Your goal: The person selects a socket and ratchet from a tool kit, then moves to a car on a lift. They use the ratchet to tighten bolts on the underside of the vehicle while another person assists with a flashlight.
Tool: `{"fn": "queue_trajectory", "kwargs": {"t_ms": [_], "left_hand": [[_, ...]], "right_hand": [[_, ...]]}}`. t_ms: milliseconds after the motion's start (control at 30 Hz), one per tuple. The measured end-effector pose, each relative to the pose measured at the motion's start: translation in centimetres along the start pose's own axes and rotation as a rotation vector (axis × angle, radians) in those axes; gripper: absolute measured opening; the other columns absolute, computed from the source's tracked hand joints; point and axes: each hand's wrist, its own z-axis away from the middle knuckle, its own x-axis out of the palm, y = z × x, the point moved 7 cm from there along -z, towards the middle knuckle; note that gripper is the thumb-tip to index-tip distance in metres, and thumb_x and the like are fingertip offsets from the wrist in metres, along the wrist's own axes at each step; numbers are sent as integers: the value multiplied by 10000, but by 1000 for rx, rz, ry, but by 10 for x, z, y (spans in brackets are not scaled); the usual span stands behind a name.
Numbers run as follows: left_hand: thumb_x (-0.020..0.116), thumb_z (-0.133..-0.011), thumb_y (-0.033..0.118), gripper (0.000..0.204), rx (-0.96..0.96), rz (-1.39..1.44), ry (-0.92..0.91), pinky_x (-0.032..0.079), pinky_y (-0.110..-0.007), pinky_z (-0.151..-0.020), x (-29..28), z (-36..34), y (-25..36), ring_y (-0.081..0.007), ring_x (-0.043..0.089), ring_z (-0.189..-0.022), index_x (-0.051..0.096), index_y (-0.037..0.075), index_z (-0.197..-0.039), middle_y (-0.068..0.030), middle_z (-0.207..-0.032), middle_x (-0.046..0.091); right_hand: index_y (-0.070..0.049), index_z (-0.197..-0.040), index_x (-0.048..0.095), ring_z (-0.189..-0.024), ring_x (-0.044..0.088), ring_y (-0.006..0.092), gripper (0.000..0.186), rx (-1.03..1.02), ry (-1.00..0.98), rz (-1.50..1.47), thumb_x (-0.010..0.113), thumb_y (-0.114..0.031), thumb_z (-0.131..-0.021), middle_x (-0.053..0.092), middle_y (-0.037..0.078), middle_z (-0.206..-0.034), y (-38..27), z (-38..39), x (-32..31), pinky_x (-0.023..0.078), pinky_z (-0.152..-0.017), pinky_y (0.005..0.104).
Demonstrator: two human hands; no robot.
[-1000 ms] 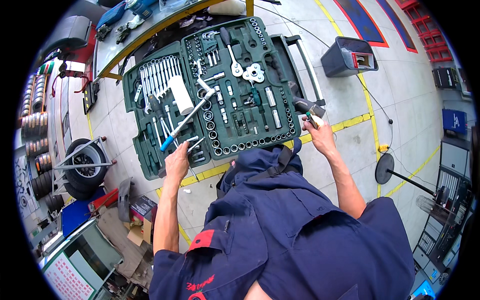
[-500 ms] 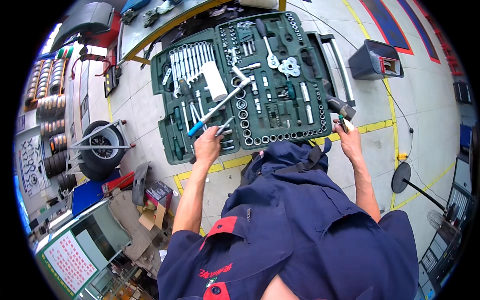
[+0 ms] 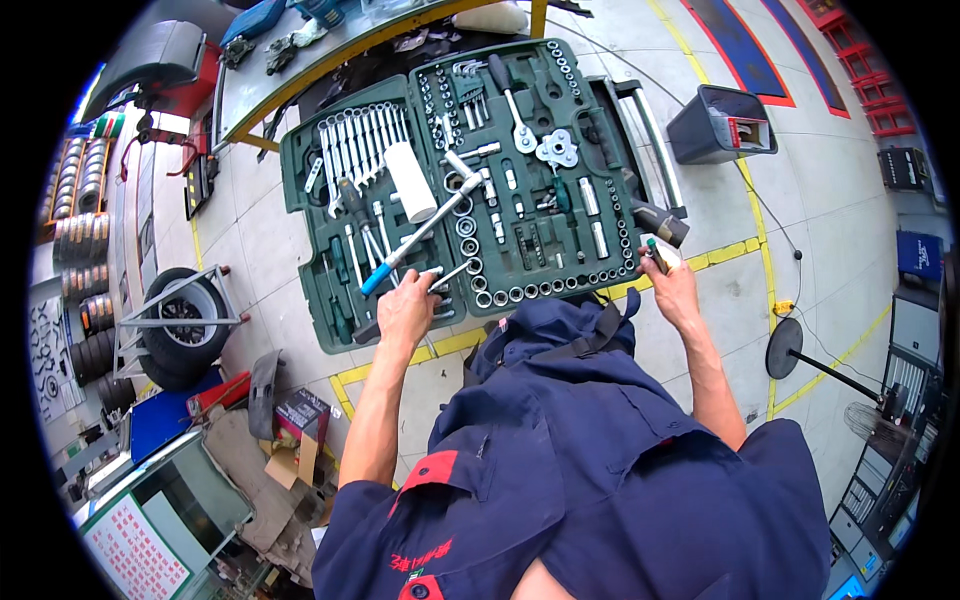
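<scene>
Left hand [image 3: 405, 310]: fingers curled, at near edge of left half; chrome piece [image 3: 434, 271] by fingertips, gripped or just touched, couldn't tell.
Right hand [image 3: 677, 290]: closed on small green-tipped item [image 3: 653, 248], just off the near right corner.
Tool case [image 3: 297, 185]: green, lay open, ahead of and between both hands.
Blue-gripped bar [image 3: 425, 232]: loose, slanting across both halves, grip end just ahead of left hand.
White roll [image 3: 410, 182]: on top of the tools, farther ahead of left hand.
Seated: wrenches [image 3: 362, 150] in a row beyond left hand; sockets [image 3: 535, 290] lined the edge between hands; ratchet [image 3: 511, 105] farther out.
Not seated: bar, roll, right-hand item; case mostly filled, so sorting looked well along.
Grey cylinder [image 3: 660, 222]: just beyond right hand, kind unclear.
Hidden: slots under bar and roll; left palm; most of the right-hand item.
Cut off: far counter [image 3: 390, 45], at top rim.
</scene>
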Motion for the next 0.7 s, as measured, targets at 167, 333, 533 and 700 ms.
{"fn": "queue_trajectory", "kwargs": {"t_ms": [167, 333, 533, 700], "left_hand": [[732, -821, 199, 159, 55, 34, 38, 527, -421, -659, 13, -3, -1, -305, 673, -813, 688, 110, -945, -74, -904, 627], [721, -809, 178, 126, 81, 5, -1, 528, -416, -662, 13, -8, -4, -291, 681, -803, 724, 122, -922, -66, -870, 635], [692, -881, 282, 209, 17, 44, -62, 549, -445, -665, 27, -7, -15, -334, 681, -768, 731, 204, -1070, -105, -958, 613], [706, -855, 249, 161, 52, 63, 50, 525, -421, -632, 22, -8, -10, -288, 676, -768, 758, 186, -993, -56, -873, 615]], "right_hand": [[-22, -1130, 692, -770, 667, 127, 241, 15, -16, 29, 628, -192, -971, 709, 61, -799, -14, 1, 6, 530, -733, 312], [-8, -1048, 678, -764, 670, 147, 186, 3, -13, -25, 625, -164, -961, 707, 67, -826, -29, -7, 7, 533, -717, 330], [0, -1055, 686, -751, 656, 154, 190, -46, -23, 71, 632, -131, -929, 698, 72, -809, -6, -17, 11, 522, -711, 325], [1, -1073, 693, -748, 665, 136, 206, 26, -73, 84, 634, -145, -940, 713, 60, -809, -20, -23, 18, 525, -702, 306]]}}
